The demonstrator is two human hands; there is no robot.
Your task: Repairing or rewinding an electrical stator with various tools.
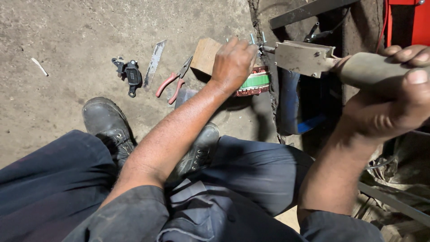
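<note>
My left hand [233, 62] reaches forward and grips a round stator [256, 81] with copper windings and a green band, which lies on the concrete floor by a wooden block [204, 54]. My right hand [389, 107] is closed around the thick grey handle [371, 69] of a metal tool. The tool's flat grey head [304, 57] points at the stator. Small bolts stick up beside my left fingers.
Red-handled pliers [172, 80], a saw blade piece [154, 64] and a small black part [131, 75] lie on the floor to the left. My black boots [107, 123] rest below them. A blue-and-black container [295, 103] and a red frame [410, 22] stand at right.
</note>
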